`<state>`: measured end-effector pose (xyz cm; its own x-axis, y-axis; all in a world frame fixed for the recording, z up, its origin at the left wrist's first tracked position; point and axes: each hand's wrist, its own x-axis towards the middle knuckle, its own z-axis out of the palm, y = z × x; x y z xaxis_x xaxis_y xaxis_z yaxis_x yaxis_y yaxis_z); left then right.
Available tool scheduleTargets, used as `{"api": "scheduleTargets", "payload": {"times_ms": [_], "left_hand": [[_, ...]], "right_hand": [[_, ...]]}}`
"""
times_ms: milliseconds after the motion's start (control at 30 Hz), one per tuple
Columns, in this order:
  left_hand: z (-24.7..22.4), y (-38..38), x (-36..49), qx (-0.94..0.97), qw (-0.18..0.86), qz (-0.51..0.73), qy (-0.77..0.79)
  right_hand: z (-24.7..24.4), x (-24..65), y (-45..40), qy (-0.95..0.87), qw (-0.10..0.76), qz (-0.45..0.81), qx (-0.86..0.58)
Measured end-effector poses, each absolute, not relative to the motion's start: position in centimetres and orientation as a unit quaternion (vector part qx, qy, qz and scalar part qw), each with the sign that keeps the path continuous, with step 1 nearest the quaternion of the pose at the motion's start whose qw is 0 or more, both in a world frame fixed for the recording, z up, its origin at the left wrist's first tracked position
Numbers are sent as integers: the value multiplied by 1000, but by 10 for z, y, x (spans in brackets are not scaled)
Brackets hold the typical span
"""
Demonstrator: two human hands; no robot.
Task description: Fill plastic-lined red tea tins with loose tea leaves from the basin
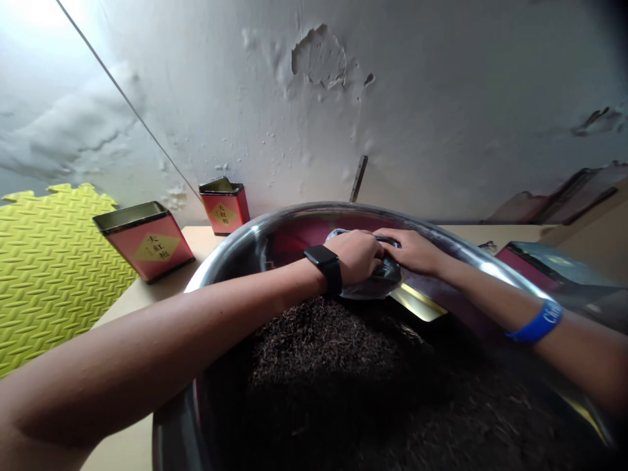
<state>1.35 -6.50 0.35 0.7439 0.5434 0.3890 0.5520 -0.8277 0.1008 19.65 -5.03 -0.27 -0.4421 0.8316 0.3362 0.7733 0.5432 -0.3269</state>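
My left hand point(356, 256), with a black watch on its wrist, has its fingers curled on a clear plastic bag point(366, 288) that looks dark inside. From the other side, my right hand point(411, 252) grips the same bag near its gathered top; a blue band circles that wrist. Both hands are close together, inside a large shiny metal basin point(235, 248) near its far wall. Just below and right of the bag, a gold-coloured metal piece point(422, 302), perhaps part of a tin, is partly hidden. Dark loose tea leaves point(324, 340) fill the basin beneath my hands.
Two red tins, a nearer one point(157, 245) and a farther one point(226, 210), stand open on the pale table point(189, 245) at left. A yellow foam mat point(53, 261) lies beyond. Boxes point(554, 261) sit at right. A peeling wall point(417, 98) rises behind.
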Motion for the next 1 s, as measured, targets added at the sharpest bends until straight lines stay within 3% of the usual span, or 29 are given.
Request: {"api": "scheduleTargets", "payload": {"times_ms": [1000], "left_hand": [[-2, -63, 17, -928, -21, -224, -296]], "right_hand": [[-1, 197, -53, -854, 235, 76, -458]]}}
